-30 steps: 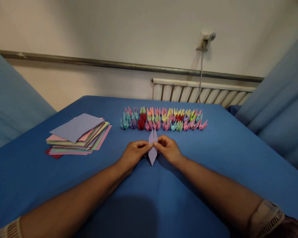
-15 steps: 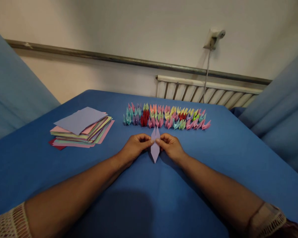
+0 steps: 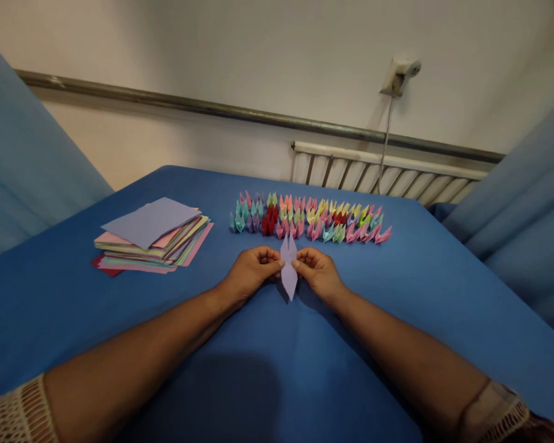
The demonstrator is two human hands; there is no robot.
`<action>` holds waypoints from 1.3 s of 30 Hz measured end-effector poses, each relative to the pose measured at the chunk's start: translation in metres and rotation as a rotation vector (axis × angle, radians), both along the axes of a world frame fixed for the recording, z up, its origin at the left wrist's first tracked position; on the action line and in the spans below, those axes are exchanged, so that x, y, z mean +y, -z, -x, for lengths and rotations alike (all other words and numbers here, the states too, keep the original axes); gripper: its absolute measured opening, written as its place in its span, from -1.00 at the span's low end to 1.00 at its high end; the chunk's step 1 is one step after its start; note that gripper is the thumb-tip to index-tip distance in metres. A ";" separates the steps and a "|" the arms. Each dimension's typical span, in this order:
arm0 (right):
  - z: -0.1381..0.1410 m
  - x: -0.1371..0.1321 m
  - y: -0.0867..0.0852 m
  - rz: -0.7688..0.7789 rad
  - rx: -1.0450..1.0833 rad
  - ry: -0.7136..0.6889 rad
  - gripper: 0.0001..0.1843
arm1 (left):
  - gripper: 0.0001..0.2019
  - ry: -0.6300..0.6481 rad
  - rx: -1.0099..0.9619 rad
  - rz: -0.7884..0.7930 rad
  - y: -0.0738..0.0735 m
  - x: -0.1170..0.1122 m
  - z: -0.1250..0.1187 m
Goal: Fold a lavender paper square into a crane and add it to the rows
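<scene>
A narrow lavender folded paper, pointed at the bottom and split into two points at the top, is held upright over the blue table. My left hand pinches its left edge between thumb and fingers. On the opposite edge, my right hand grips it the same way, thumb on the front. The fingers behind the paper are partly hidden. Just beyond the hands stand rows of small folded paper cranes in pink, teal, red, yellow and green.
To the left lies a stack of coloured paper sheets, a lavender one on top. The blue cloth covers the table. Behind are a metal rail, a radiator and a plugged-in cord. Blue curtains hang at both sides.
The folded paper has turned slightly, its lower tip shifting a little to the right and up. Both hands keep their pinch on it.
</scene>
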State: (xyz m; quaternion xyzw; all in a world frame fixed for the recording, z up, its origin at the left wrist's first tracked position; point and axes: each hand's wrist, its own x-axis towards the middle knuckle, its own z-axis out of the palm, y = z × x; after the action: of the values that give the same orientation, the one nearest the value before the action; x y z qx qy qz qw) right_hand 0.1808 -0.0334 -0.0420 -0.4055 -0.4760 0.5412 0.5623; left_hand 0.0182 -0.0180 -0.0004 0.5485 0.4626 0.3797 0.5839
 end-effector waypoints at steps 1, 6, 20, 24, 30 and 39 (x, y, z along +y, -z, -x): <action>0.000 0.000 0.000 -0.003 -0.013 0.003 -0.72 | -0.78 0.002 -0.002 0.011 0.000 0.000 0.000; 0.002 -0.003 0.001 -0.008 -0.072 -0.012 -0.67 | -0.77 0.052 0.010 0.022 0.001 0.001 0.002; 0.001 -0.006 -0.005 0.134 -0.011 -0.264 -0.55 | -0.77 -0.026 -0.111 -0.013 0.001 0.003 0.006; -0.001 -0.008 -0.009 0.153 -0.036 -0.332 -0.57 | -0.75 -0.045 -0.174 0.054 -0.001 0.008 0.010; -0.002 -0.008 -0.011 0.150 -0.015 -0.308 -0.56 | -0.71 0.081 -0.195 0.058 -0.001 0.004 0.007; 0.000 -0.011 -0.009 0.150 -0.077 -0.344 -0.61 | -0.77 0.023 -0.083 -0.021 -0.002 0.000 0.005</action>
State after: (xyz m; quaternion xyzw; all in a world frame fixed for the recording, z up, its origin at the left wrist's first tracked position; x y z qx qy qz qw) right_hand 0.1805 -0.0449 -0.0331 -0.3792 -0.5177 0.6474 0.4111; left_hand 0.0131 -0.0178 0.0014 0.5436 0.4277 0.4004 0.6010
